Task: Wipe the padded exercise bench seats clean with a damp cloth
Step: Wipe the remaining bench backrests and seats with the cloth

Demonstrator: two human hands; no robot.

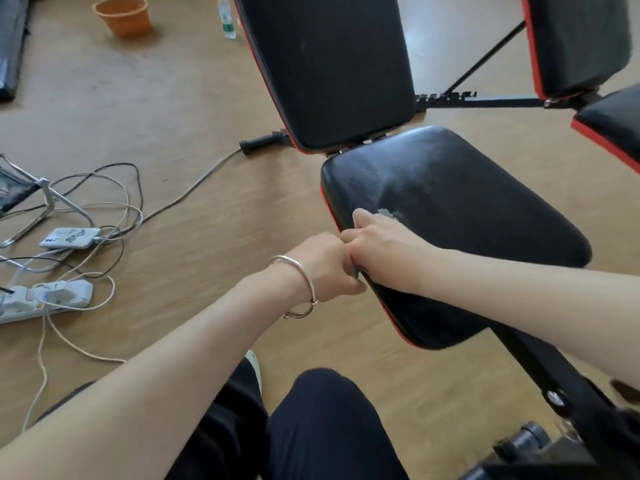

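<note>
Mid-frame, the right hand (377, 237) clutches a pale cloth (386, 213) on the black seat pad (467, 209). The left hand (322, 261) curls at the pad's edge; I cannot tell what it grasps.

Floor (173, 109): light wood-look boards, pale glare at the far side.
Far floor: orange basket (123, 16), plastic water bottle (227, 19).
Left floor: white power strip (45, 299), tangled cables (104, 188).

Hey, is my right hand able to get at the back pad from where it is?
Probably yes: the right hand, holding the cloth, rests on the seat pad; the back pad adjoins it, and nothing lies between.
</note>
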